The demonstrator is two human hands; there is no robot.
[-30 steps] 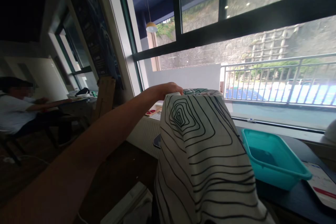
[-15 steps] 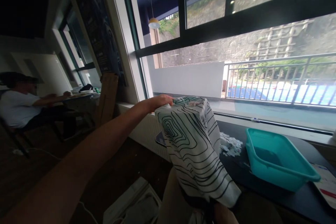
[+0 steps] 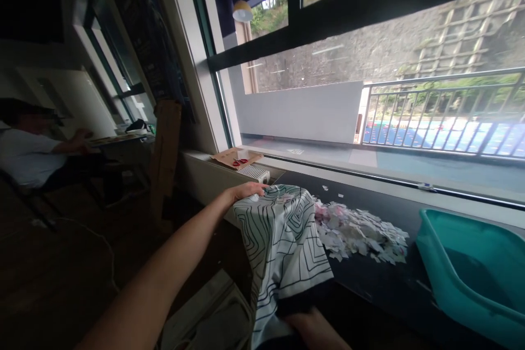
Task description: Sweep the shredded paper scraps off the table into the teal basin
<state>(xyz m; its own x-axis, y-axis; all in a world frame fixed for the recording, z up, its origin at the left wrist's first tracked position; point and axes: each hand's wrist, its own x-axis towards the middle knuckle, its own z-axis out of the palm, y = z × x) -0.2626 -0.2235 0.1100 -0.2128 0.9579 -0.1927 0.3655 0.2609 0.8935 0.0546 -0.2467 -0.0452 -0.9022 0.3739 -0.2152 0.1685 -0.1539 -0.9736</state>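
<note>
A white cloth [image 3: 283, 240] with black contour lines, draped and creased, hangs in front of me by the table's left end. Fingers of my left hand [image 3: 246, 191] are closed on its upper left edge, at arm's length. Low in the view, my right hand [image 3: 314, 328] is beside the dark area under the cloth's lower edge; its fingers are hidden and blurred. A heap of small torn paper pieces [image 3: 361, 232], mostly white with some pink, lies on the dark table [image 3: 385, 298] just right of the cloth.
A turquoise plastic basin [image 3: 455, 284] stands on the table at the right. Red-handled scissors [image 3: 240, 162] lie on brown cardboard [image 3: 223, 157] on the sill. A white box [image 3: 209, 306] is on the floor below. A seated person [image 3: 28, 147] is at the far left.
My left hand and the cloth have come lower and slightly left, uncovering more of the paper heap and the scissors on the sill. The view has shifted too.
</note>
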